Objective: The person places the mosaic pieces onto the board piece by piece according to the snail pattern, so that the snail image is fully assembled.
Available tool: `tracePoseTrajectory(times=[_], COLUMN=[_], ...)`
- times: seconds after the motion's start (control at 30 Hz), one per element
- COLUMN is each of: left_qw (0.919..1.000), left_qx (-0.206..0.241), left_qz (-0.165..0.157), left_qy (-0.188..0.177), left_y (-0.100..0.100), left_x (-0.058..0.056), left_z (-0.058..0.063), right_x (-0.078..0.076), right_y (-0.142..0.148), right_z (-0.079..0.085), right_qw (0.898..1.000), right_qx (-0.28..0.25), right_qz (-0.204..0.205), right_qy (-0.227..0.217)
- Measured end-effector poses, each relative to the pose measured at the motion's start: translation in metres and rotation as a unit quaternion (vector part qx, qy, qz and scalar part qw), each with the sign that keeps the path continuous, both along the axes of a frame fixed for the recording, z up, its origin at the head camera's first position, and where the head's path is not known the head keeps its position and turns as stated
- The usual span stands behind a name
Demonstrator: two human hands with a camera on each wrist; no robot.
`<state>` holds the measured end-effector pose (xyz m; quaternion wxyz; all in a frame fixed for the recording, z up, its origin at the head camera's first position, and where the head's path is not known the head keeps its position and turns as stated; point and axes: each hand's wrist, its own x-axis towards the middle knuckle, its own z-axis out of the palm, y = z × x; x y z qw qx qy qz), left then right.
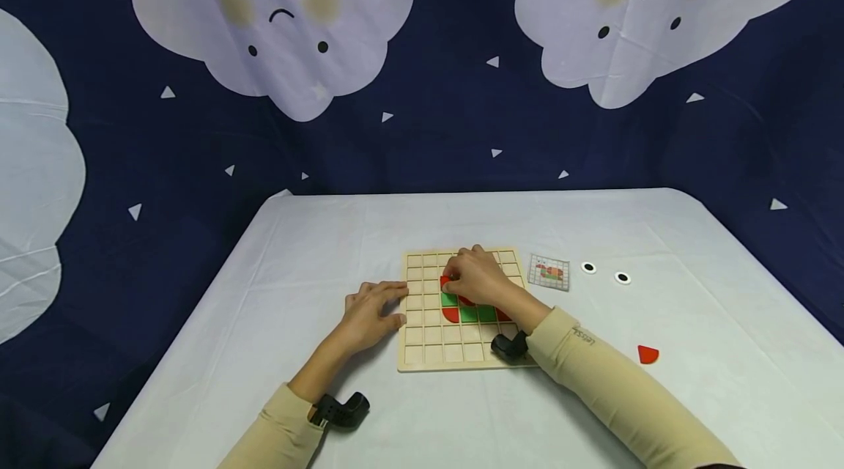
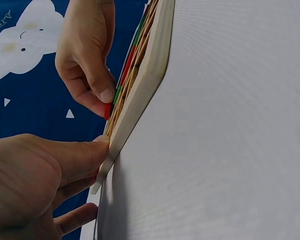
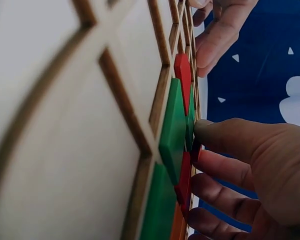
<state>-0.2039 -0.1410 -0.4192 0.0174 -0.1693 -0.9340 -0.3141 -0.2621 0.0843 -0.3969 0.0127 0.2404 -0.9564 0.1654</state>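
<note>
A wooden grid board (image 1: 422, 355) lies on the white table with red and green tiles in its middle cells. Over the upper part of this group, my right hand (image 1: 480, 278) pinches a small red tile (image 2: 108, 111) between thumb and forefinger, low at the grid. Below it sit a red rounded tile (image 1: 450, 315) and green tiles (image 1: 478, 314); the right hand hides some of the others. My left hand (image 1: 369, 319) rests at the board's left edge, its thumb (image 2: 85, 155) touching the rim and its fingers loosely extended.
Right of the board lies a small printed pattern card (image 1: 549, 272). Beyond it are two round eye tiles, a left one (image 1: 589, 267) and a right one (image 1: 623, 278). A loose red tile (image 1: 648, 355) lies nearer, beside my right sleeve (image 1: 613, 388).
</note>
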Motion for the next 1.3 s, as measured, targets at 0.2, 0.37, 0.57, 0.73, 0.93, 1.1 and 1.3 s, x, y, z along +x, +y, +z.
tracePoseTrajectory(times=[0.2, 0.37, 0.57, 0.73, 0.93, 1.1, 1.3], left_qw=[1.0, 1.0, 1.0, 1.0, 1.0, 1.0, 1.0], left_qx=[-0.001, 0.0, 0.005, 0.006, 0.004, 0.004, 0.003], left_qz=[-0.002, 0.0, -0.002, -0.003, 0.0, 0.0, 0.0], left_qy=[0.004, 0.003, -0.001, 0.0, -0.001, -0.004, -0.003], left_y=[0.0, 0.0, 0.0, 0.0, 0.0, 0.0, 0.0], left_x=[0.0, 0.001, 0.001, 0.001, 0.001, 0.001, 0.001], left_z=[0.0, 0.0, 0.0, 0.0, 0.0, 0.0, 0.001], right_x=[0.0, 0.0, 0.008, 0.021, 0.043, 0.067, 0.094], right_y=[0.0, 0.0, 0.013, 0.043, 0.096, 0.141, 0.183], right_z=[0.0, -0.001, 0.008, 0.019, 0.02, 0.02, 0.015], right_qw=[1.0, 1.0, 1.0, 0.998, 0.995, 0.992, 0.987], right_qx=[0.003, 0.0, -0.023, -0.058, -0.072, -0.071, -0.061], right_qz=[-0.006, -0.005, 0.008, -0.013, -0.058, -0.095, -0.142], right_qy=[-0.005, -0.011, 0.001, 0.009, 0.026, 0.042, 0.039])
